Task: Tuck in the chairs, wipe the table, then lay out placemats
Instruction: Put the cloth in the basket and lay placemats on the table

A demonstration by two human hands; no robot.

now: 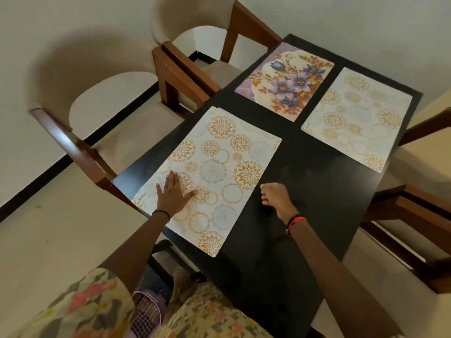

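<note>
In the head view, the left hand [174, 193] is lying flat, fingers spread, on the near placemat [214, 172] at the table [317, 191] edge. The right hand [275, 197] is hovering loosely curled over bare table, holding nothing. A push leftward could be sliding this placemat over the edge, or leaving it askew. Small print by its near-left corner is proving too small to read.

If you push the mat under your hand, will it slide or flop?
It probably slides easily: the mat lies flat and thin on a smooth dark table. It looks like a thin sheet, so it is likely light and bendy if lifted by a corner. The left hand resting flat on it should steady it.
</note>
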